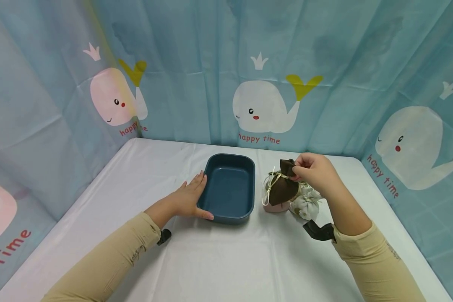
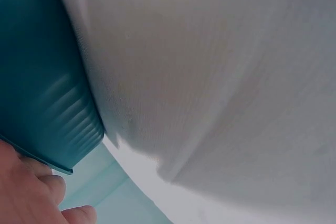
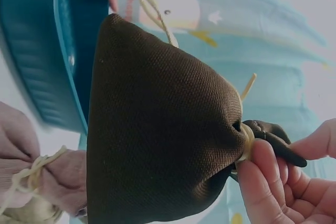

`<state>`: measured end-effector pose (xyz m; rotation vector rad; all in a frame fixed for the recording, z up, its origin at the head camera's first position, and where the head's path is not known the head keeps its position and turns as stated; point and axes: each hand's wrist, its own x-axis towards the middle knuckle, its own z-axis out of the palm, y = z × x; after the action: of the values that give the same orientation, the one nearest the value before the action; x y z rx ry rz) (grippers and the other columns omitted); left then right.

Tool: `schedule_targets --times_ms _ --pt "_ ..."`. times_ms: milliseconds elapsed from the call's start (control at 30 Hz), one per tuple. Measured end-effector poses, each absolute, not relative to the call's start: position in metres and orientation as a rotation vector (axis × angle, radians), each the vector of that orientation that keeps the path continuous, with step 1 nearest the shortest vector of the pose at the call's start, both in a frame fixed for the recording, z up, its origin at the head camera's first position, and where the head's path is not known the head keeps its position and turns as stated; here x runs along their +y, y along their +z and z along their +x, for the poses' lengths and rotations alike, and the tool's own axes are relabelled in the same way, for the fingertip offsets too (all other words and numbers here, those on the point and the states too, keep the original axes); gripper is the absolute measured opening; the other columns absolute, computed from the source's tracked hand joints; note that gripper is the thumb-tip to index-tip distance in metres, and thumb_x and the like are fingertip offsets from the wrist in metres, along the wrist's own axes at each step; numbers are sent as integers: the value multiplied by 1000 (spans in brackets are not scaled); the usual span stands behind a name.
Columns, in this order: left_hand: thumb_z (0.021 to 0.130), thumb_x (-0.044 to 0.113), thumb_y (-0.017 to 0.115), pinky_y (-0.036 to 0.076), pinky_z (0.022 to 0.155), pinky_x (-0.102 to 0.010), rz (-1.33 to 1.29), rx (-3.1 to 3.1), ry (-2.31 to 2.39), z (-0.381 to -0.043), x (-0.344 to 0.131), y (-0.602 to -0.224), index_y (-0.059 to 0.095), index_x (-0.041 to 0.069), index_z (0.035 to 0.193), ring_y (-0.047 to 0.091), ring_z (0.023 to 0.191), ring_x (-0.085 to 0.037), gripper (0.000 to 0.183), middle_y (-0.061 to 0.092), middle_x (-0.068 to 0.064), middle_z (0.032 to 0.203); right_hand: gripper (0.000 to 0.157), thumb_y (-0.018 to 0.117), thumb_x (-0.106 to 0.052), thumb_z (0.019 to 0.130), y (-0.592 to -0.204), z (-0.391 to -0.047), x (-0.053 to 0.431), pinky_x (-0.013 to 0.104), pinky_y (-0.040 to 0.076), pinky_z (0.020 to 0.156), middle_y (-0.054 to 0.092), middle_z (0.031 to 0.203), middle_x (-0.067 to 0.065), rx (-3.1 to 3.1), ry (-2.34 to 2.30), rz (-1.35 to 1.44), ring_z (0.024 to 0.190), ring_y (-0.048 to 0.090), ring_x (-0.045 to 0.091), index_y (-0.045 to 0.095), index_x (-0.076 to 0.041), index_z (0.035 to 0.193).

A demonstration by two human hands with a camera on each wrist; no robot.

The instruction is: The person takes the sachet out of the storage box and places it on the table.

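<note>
A dark brown drawstring pouch (image 1: 282,191) hangs from my right hand (image 1: 317,173), which pinches its gathered neck. In the right wrist view the pouch (image 3: 163,124) fills the middle, its cream cord tied around the neck. Below it on the table are a pink pouch (image 1: 276,207) and a whitish flowered pouch (image 1: 305,203), both partly covered. My left hand (image 1: 188,195) rests against the left side of a blue rectangular bin (image 1: 228,219), fingers straight along the rim and thumb at the near corner. The left wrist view shows the bin's ribbed side (image 2: 63,103) beside that hand (image 2: 26,195).
A white cloth (image 1: 226,260) covers the table. Behind it and at both sides hangs a light blue curtain (image 1: 196,84) printed with whales. A dark strap (image 1: 318,230) sits at the right wrist.
</note>
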<state>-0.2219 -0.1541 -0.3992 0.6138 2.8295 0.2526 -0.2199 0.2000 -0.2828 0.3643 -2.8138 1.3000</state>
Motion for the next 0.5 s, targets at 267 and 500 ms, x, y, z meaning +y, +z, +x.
schedule_targets --times_ms 267,500 --pt "57 85 50 10 108 -54 622 2839 258 -222 -154 -399 -5 4 146 -3 140 -26 132 -11 -13 152 9 52 -3 86 -297 -208 212 34 54 67 59 75 12 -2806 1406 334 70 67 17 53 3 80" --pt "57 84 51 9 108 -54 617 2839 269 -223 -155 -401 -5 4 146 -6 140 -24 133 -12 -12 152 9 52 -1 85 -315 -200 216 33 54 64 56 73 12 -2804 1505 284 70 67 20 52 5 79"
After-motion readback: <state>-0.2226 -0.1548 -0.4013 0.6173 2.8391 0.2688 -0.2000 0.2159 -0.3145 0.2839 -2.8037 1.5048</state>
